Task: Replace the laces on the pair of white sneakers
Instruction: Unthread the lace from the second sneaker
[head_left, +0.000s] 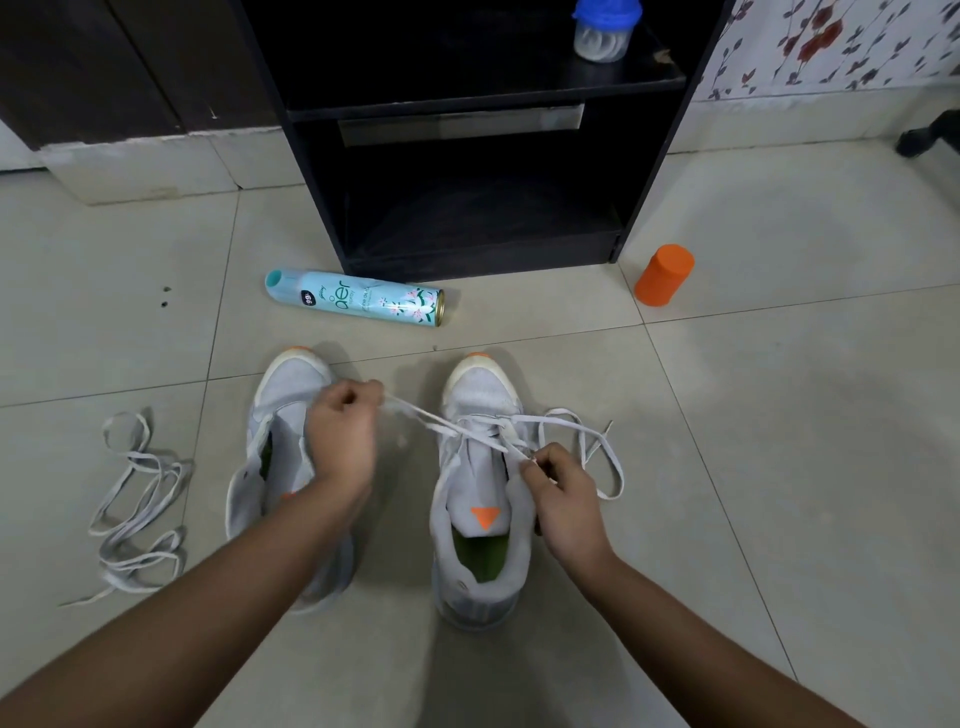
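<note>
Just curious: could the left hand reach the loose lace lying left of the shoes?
Probably yes: only bare floor separates the loose lace from the left sneaker under the left hand, though its fingers pinch the right sneaker's lace.

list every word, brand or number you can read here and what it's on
"aer": large letters on the spray can lying on the floor
"99": dark badge on the same can, near its cap
smaller print around "aer": too blurred to read
right sneaker: an orange triangle on it, no words
orange container, blue-lidded jar: no readable text
</note>
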